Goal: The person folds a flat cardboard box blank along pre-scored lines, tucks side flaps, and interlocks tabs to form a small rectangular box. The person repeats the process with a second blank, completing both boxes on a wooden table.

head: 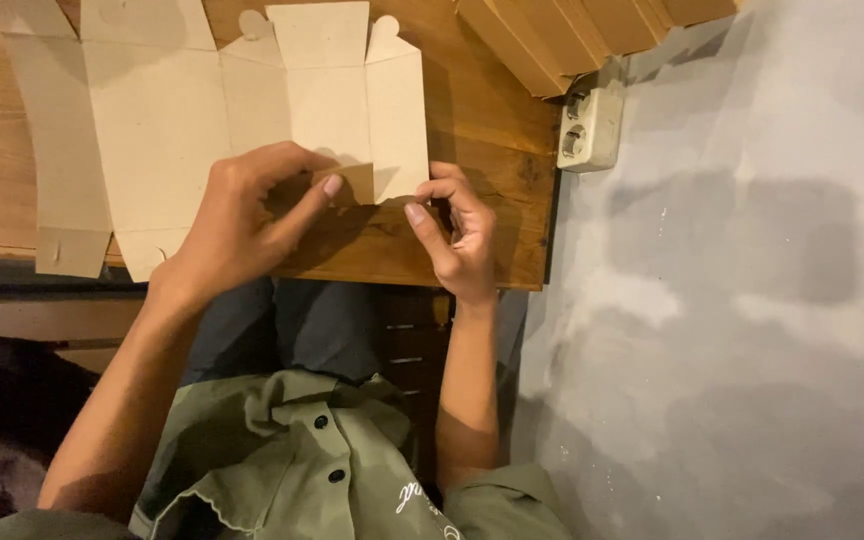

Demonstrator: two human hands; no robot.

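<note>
A flat, unfolded cardboard box blank (162, 110), pale brown, lies on a wooden table (482, 130). My left hand (237, 220) rests on the blank's near edge, its fingers curled over a small flap (352, 185) that is bent up. My right hand (457, 235) pinches the near right corner of the same blank between thumb and fingers. Both hands meet at the blank's lower right panel.
A stack of more flat cardboard (592, 30) lies at the table's far right corner. A white double wall socket (589, 125) sits beside the table on a grey wall or floor (732, 300). My green shirt (322, 460) and lap are below.
</note>
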